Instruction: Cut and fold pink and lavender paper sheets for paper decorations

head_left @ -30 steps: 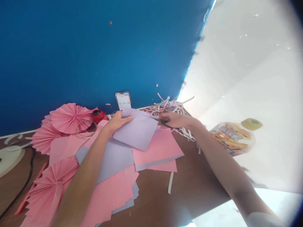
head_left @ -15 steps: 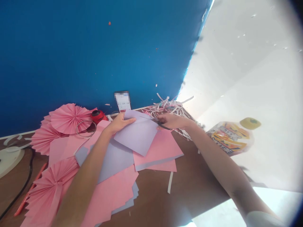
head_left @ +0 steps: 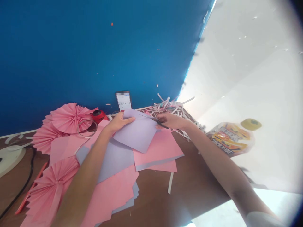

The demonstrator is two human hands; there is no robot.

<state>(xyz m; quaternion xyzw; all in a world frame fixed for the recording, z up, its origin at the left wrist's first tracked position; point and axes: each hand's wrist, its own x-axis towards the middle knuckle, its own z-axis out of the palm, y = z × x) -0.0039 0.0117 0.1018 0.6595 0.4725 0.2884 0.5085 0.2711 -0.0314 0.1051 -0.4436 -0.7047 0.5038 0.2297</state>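
The person's left hand (head_left: 119, 123) pinches a lilac paper sheet (head_left: 134, 134) near its far left corner, thumb on top, so the grip is closed on the paper and the sheet is lifted off the pile. The right hand (head_left: 171, 120) is clenched around a pair of scissors (head_left: 161, 123), whose dark blades reach the sheet's far right edge. The view there is small and blurred, so whether the blades are open or how far they bite is hard to tell.

Under the held sheet lie overlapping pink paper sheets (head_left: 158, 151) and a lilac sheet (head_left: 113, 157) on a brown table (head_left: 196, 176). To the left are pleated pink paper fans (head_left: 69, 117), with a red object (head_left: 98, 116) and a wire ring (head_left: 86, 128) beside them. Just beyond the right hand sits a heap of paper shreds (head_left: 168, 110), and a lone white paper strip (head_left: 170, 183) lies nearer. A phone (head_left: 123, 101) showing a clock leans against the blue wall (head_left: 82, 53). Off to the right is a printed plastic bag (head_left: 230, 138) with a yellow cap (head_left: 251, 124).
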